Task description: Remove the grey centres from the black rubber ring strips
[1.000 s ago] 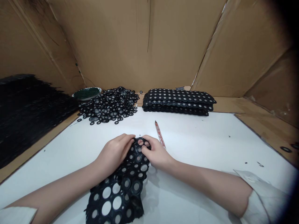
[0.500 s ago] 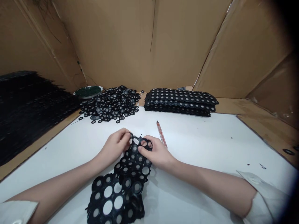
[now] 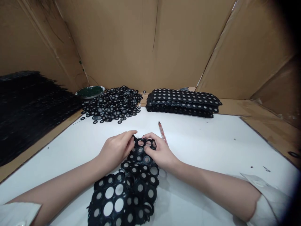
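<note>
A black rubber sheet of joined rings (image 3: 140, 188) hangs from my fingers and lies folded on the white tabletop, full of round holes of different sizes. My left hand (image 3: 117, 146) pinches its upper left edge, with the forefinger stretched past the rim. At the upper right corner my right hand (image 3: 161, 152) grips the sheet, its thumb in front and its fingers behind, showing through the holes. Just behind the right hand lies a pointed tool with a reddish wrapped handle (image 3: 162, 131).
A heap of loose black rings (image 3: 115, 105) sits at the back left beside a bowl of dark green stuff (image 3: 90, 91). Stacked perforated black sheets (image 3: 182, 102) stand at the back right. A large dark pile (image 3: 30, 113) fills the left side. Cardboard walls (image 3: 113, 47) enclose the table.
The sheet's upper part has shifted slightly right in my hands. My left hand has turned, its forefinger now extended over the edge; the right thumb has moved a little right.
</note>
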The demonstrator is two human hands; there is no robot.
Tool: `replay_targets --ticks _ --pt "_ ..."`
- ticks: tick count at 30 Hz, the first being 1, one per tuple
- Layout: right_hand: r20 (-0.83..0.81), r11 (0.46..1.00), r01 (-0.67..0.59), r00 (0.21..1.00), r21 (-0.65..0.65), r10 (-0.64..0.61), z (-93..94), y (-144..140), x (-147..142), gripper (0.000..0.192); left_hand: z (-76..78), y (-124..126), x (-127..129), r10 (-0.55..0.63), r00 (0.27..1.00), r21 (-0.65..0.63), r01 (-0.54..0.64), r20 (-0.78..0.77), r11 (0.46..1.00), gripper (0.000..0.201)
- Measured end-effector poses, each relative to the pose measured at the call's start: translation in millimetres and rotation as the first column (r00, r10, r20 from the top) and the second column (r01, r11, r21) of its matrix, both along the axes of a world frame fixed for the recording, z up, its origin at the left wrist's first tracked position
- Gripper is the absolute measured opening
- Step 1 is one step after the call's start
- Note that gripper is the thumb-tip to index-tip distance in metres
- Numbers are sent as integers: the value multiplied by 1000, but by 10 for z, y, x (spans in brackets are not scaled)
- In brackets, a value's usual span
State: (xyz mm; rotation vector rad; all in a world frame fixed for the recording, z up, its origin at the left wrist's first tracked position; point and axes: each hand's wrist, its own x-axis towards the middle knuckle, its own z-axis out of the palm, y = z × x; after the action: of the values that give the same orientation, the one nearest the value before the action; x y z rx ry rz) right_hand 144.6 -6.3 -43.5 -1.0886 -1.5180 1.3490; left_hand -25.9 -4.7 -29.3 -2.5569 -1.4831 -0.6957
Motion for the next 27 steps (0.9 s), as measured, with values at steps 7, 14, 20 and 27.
replay_targets --ticks 7,14,20,27 --pt "-105 997 2 994 -77 -11 18 -8 8 25 26 -7 29 -89 996 -193 92 23 977 27" --pt "-27 999 22 999 -32 -23 18 -8 3 24 149 63 52 -5 946 -573 200 324 795 24" --pt "85 997 45 996 -63 -39 50 10 2 28 142 43 63 42 925 -553 188 377 812 21" --pt "165 997 -34 985 -70 45 66 22 0 21 133 3 96 105 862 -446 148 495 883 19"
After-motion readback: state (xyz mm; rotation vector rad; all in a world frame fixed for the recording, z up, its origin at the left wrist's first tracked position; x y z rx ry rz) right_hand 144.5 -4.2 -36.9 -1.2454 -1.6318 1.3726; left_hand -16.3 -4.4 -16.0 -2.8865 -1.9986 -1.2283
